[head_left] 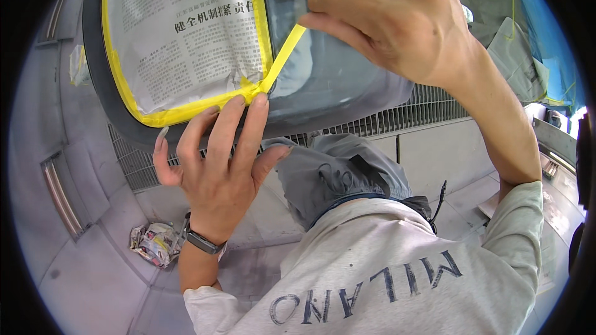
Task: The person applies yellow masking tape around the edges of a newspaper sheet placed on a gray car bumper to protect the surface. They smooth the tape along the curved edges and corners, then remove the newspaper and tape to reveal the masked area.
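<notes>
A sheet of newspaper [186, 43] covers part of a glossy dark grey panel [344, 77] with rounded edges. Yellow masking tape [118, 77] borders the paper on both sides and along its near edge. From the paper's near right corner, a strip of the tape [285, 56] stretches up and right, pinched in my right hand [403, 25]. More tape loops behind that hand; a roll, if any, is hidden. My left hand [220, 170] has its fingers apart, two fingertips pressing the tape by the corner.
A floor grate [379, 118] runs below the panel. Crumpled newspaper [155, 243] lies on the floor at lower left. At the far right hang a grey cover [512, 62] and blue plastic sheeting [540, 15]. Long light fixtures [62, 198] are set into the left wall.
</notes>
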`<action>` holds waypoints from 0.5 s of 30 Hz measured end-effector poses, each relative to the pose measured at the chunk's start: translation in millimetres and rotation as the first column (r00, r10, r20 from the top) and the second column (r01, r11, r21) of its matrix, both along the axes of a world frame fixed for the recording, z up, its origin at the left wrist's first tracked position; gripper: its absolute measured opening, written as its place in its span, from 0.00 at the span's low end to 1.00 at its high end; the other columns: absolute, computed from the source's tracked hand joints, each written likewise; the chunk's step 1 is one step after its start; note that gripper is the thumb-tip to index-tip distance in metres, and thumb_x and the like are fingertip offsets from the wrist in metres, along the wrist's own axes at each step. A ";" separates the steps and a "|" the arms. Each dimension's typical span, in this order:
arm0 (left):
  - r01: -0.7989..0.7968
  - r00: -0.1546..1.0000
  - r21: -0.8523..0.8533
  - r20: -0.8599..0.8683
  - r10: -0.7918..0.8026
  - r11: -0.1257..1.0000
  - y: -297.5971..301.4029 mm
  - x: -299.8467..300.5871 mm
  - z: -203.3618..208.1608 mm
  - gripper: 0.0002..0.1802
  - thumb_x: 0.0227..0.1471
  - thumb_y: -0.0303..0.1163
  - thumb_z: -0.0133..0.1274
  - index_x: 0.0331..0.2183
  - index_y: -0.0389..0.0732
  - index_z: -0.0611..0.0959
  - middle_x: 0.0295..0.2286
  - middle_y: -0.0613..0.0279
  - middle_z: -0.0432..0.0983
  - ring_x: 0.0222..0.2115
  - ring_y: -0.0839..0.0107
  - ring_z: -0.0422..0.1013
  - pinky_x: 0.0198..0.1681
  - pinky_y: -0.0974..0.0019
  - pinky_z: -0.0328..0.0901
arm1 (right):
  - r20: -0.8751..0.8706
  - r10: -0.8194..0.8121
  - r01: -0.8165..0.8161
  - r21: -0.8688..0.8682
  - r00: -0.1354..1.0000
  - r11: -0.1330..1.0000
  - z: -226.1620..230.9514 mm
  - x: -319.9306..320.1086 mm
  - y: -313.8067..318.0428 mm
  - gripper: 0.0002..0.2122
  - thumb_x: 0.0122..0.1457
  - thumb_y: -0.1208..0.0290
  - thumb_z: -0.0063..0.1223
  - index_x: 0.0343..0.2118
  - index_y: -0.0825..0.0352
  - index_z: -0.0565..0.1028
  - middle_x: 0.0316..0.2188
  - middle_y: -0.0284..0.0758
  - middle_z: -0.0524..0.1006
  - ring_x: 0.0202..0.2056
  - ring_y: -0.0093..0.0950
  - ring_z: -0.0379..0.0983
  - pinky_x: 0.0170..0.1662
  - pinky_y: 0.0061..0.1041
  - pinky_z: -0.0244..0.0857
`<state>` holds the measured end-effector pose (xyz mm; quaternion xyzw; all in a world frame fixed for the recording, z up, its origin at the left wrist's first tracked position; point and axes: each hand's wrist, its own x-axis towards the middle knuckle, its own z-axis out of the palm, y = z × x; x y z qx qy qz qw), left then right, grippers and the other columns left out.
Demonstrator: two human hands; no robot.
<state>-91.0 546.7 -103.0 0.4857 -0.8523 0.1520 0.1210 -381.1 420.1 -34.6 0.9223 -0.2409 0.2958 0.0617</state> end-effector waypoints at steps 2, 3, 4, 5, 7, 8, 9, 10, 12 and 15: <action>0.023 1.000 -0.008 0.008 -0.023 1.000 -2.9 0.7 2.4 0.31 0.66 0.69 0.48 0.60 0.66 0.85 0.57 0.85 0.74 0.55 0.74 0.68 0.68 0.43 0.42 | -0.064 -0.026 0.029 0.048 0.998 0.998 4.8 -3.3 2.3 0.08 0.61 0.71 0.62 0.26 0.59 0.75 0.15 0.26 0.67 0.18 0.26 0.68 0.47 0.34 0.62; 0.033 0.999 -0.010 0.007 -0.033 0.999 -4.0 0.7 3.3 0.31 0.66 0.69 0.48 0.60 0.66 0.85 0.56 0.85 0.74 0.55 0.74 0.68 0.68 0.43 0.42 | -0.084 -0.040 0.048 0.096 0.996 0.994 8.0 -5.0 4.2 0.08 0.61 0.71 0.61 0.25 0.59 0.75 0.14 0.27 0.67 0.18 0.27 0.68 0.47 0.34 0.62; 0.040 0.999 -0.006 0.017 -0.040 0.999 -4.7 0.7 4.1 0.31 0.66 0.68 0.49 0.60 0.66 0.85 0.56 0.85 0.74 0.54 0.74 0.68 0.67 0.43 0.43 | -0.088 -0.043 0.054 0.121 0.995 0.991 9.1 -4.6 4.5 0.08 0.61 0.71 0.60 0.25 0.59 0.74 0.14 0.27 0.67 0.18 0.27 0.68 0.47 0.34 0.62; 0.045 0.999 -0.003 0.023 -0.045 0.999 -5.4 1.0 5.2 0.31 0.65 0.68 0.49 0.60 0.66 0.85 0.56 0.85 0.74 0.54 0.74 0.68 0.67 0.43 0.44 | -0.091 -0.046 0.059 0.146 0.995 0.987 9.9 -4.1 4.8 0.08 0.61 0.71 0.60 0.25 0.59 0.74 0.14 0.27 0.66 0.18 0.27 0.68 0.48 0.35 0.62; 0.054 0.998 0.008 0.027 -0.054 0.999 -5.9 1.0 7.4 0.33 0.63 0.68 0.52 0.61 0.64 0.85 0.56 0.83 0.74 0.55 0.71 0.68 0.68 0.43 0.44 | -0.065 -0.035 0.044 0.143 0.997 0.989 8.9 -0.9 3.1 0.08 0.60 0.71 0.60 0.25 0.59 0.74 0.14 0.27 0.67 0.18 0.27 0.68 0.49 0.35 0.62; 0.057 0.998 0.016 0.025 -0.057 0.998 -5.7 0.5 8.4 0.35 0.61 0.69 0.53 0.62 0.63 0.84 0.57 0.80 0.74 0.56 0.70 0.67 0.68 0.43 0.44 | -0.055 -0.030 0.038 0.138 0.998 0.990 7.8 0.5 2.2 0.08 0.60 0.71 0.61 0.25 0.59 0.74 0.14 0.27 0.67 0.18 0.28 0.69 0.49 0.35 0.62; 0.058 0.998 0.025 0.028 -0.058 0.998 -5.5 -0.4 9.1 0.37 0.59 0.69 0.55 0.62 0.61 0.83 0.57 0.78 0.74 0.57 0.68 0.67 0.69 0.43 0.43 | -0.051 -0.025 0.032 0.125 0.998 0.992 6.5 1.7 0.4 0.07 0.59 0.71 0.60 0.25 0.59 0.74 0.14 0.27 0.67 0.19 0.28 0.69 0.50 0.35 0.62; 0.057 0.998 0.027 0.022 -0.057 0.998 -5.1 -1.4 9.6 0.37 0.59 0.69 0.55 0.63 0.61 0.83 0.57 0.78 0.74 0.57 0.68 0.67 0.69 0.42 0.44 | -0.055 -0.023 0.030 0.119 0.998 0.992 6.5 1.5 0.2 0.07 0.60 0.71 0.60 0.25 0.59 0.74 0.14 0.27 0.67 0.19 0.28 0.69 0.50 0.35 0.62; 0.044 0.999 0.034 0.029 -0.045 0.998 -4.3 -3.7 10.3 0.37 0.59 0.69 0.55 0.63 0.62 0.83 0.57 0.79 0.75 0.57 0.68 0.67 0.69 0.42 0.44 | -0.070 -0.022 0.030 0.113 0.997 0.993 6.6 0.5 -0.2 0.07 0.60 0.71 0.60 0.25 0.58 0.75 0.14 0.27 0.67 0.19 0.28 0.69 0.50 0.35 0.62; 0.033 0.999 0.029 0.025 -0.033 0.999 -2.7 -7.0 10.9 0.36 0.59 0.68 0.56 0.63 0.62 0.83 0.57 0.79 0.75 0.56 0.67 0.67 0.69 0.43 0.44 | -0.080 -0.024 0.034 0.118 0.997 0.992 8.0 -0.7 -0.3 0.07 0.59 0.70 0.59 0.25 0.58 0.75 0.14 0.26 0.67 0.19 0.28 0.70 0.51 0.35 0.62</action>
